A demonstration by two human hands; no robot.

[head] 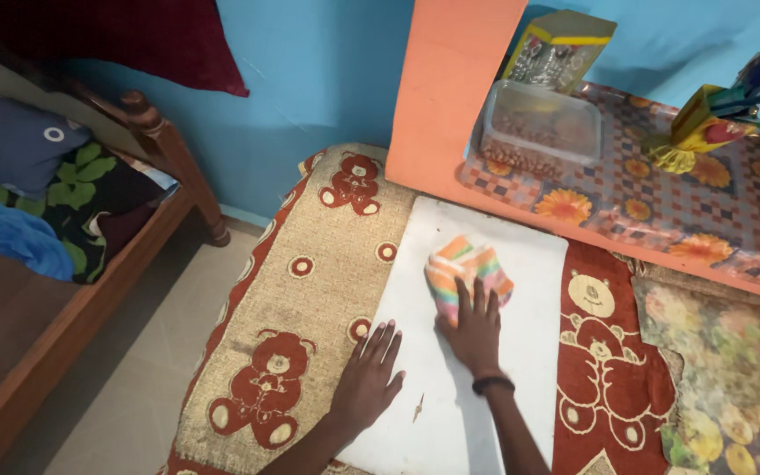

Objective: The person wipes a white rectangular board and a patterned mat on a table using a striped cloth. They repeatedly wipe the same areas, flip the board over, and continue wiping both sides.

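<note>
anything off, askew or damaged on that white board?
One small thing: a thin brown mark on the white board, near the left hand; scratch or debris, cannot tell. The right hand presses on a folded striped cloth. Nothing spilled.

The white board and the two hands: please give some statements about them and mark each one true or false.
1. The right hand rests on a striped cloth. True.
2. The left hand holds a pen. False: it lies flat and empty at the edge of the white board.
3. The cloth lies on the floor. False: it lies on the board.
4. A clear box stands on the shelf. True.
</note>
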